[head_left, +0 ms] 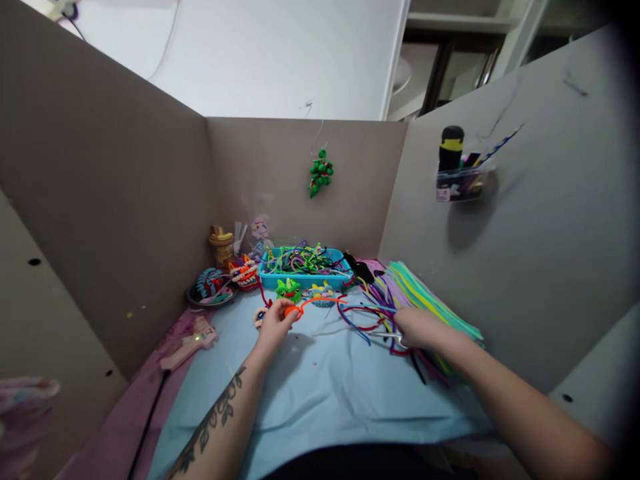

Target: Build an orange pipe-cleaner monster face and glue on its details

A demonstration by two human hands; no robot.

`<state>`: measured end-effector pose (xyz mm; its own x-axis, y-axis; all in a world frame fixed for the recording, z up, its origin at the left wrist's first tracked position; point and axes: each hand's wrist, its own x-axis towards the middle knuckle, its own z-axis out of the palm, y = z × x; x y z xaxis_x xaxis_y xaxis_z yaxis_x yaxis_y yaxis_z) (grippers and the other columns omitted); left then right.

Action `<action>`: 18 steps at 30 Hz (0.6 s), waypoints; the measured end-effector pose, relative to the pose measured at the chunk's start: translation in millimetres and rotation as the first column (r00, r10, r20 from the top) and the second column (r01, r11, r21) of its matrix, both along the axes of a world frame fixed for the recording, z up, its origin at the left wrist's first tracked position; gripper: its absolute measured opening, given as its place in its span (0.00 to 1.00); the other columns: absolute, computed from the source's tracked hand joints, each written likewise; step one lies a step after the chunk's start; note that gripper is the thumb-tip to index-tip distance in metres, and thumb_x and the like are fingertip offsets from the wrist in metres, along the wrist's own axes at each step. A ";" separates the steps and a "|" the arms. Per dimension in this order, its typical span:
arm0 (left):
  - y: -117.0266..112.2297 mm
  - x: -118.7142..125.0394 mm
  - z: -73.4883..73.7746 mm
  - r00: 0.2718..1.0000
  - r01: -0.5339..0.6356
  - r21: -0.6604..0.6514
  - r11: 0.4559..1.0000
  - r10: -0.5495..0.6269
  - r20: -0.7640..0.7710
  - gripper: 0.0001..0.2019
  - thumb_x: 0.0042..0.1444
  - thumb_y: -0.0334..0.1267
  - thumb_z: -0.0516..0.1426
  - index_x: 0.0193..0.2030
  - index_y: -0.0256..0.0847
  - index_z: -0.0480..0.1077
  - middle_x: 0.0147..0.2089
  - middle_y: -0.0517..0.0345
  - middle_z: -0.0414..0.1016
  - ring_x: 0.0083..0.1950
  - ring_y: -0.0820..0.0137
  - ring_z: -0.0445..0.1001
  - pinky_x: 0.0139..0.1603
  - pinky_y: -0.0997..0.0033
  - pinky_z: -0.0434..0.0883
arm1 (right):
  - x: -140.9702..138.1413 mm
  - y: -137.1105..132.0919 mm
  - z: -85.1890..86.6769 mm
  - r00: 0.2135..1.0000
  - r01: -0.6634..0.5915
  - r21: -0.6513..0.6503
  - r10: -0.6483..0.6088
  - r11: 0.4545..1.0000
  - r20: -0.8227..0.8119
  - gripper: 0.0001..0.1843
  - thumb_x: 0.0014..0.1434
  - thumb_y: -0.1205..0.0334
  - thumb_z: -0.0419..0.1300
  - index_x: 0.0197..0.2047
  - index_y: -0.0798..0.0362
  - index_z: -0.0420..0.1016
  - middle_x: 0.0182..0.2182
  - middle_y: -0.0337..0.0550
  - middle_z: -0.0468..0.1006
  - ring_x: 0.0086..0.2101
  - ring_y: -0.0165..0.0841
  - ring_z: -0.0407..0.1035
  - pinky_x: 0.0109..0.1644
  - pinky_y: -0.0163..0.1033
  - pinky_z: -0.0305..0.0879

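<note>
My left hand (275, 325) is closed in a pinch on an orange pipe cleaner (320, 302) that curves off to the right over the light blue mat (320, 387). My right hand (423, 329) rests curled on loose red, blue and purple pipe cleaners (367, 319) beside a fanned stack of pipe cleaners (430, 297); something thin and metallic shows under its fingers, and I cannot make out what it is. A small green spiky figure (289, 289) and a blue-yellow figure (320, 291) stand just beyond my left hand.
A turquoise tray (265, 280) of tangled pipe cleaners sits at the back. Left of it are a red-white figure (244, 272), a dark dish (213, 293) and a pink glue gun (190, 343) with a black cord. Grey cardboard walls enclose the space; a green ornament (320, 173) hangs on the back wall.
</note>
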<state>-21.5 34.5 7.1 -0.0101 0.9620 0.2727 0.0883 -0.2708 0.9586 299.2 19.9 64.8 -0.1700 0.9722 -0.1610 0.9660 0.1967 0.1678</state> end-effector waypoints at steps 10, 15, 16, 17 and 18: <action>-9.1 4.3 11.1 0.999 -0.045 -0.003 0.999 0.045 0.013 0.14 0.44 0.42 0.60 0.35 0.35 0.71 0.23 0.60 0.72 0.25 0.74 0.69 0.26 0.76 0.68 | -49.0 -7.4 -11.0 0.786 -0.286 -0.092 0.179 0.954 -0.592 0.14 0.45 0.57 0.60 0.34 0.57 0.70 0.30 0.41 0.71 0.30 0.30 0.62 0.28 0.31 0.54; -12.2 3.7 13.9 0.979 -0.007 -0.060 0.998 0.019 0.202 0.16 0.42 0.43 0.63 0.35 0.34 0.72 0.26 0.58 0.73 0.27 0.74 0.71 0.29 0.75 0.70 | -95.2 -7.4 -24.4 0.698 -0.436 -0.356 0.060 0.827 -0.714 0.10 0.48 0.60 0.57 0.33 0.56 0.71 0.22 0.35 0.68 0.22 0.24 0.59 0.23 0.28 0.52; -12.1 3.2 13.4 0.974 0.010 -0.068 0.998 0.006 0.224 0.16 0.41 0.43 0.63 0.36 0.34 0.72 0.26 0.58 0.73 0.27 0.74 0.70 0.28 0.75 0.70 | -100.6 -7.6 -25.8 0.690 -0.443 -0.376 0.041 0.814 -0.723 0.09 0.48 0.61 0.57 0.32 0.56 0.71 0.21 0.34 0.68 0.21 0.23 0.58 0.22 0.27 0.52; -11.8 2.5 12.8 0.973 0.027 -0.071 0.997 -0.010 0.231 0.16 0.42 0.43 0.63 0.36 0.34 0.72 0.26 0.59 0.72 0.26 0.74 0.70 0.28 0.75 0.70 | -104.7 -7.8 -26.6 0.680 -0.447 -0.387 0.026 0.807 -0.732 0.08 0.47 0.62 0.56 0.32 0.56 0.72 0.21 0.34 0.67 0.20 0.22 0.57 0.22 0.27 0.51; -11.5 1.9 12.2 0.973 0.041 -0.068 0.997 -0.024 0.228 0.16 0.42 0.43 0.63 0.36 0.35 0.72 0.25 0.59 0.72 0.26 0.75 0.69 0.26 0.76 0.69 | -107.7 -8.2 -26.8 0.666 -0.451 -0.392 0.010 0.802 -0.746 0.07 0.47 0.63 0.56 0.31 0.56 0.72 0.20 0.33 0.67 0.20 0.22 0.57 0.21 0.26 0.51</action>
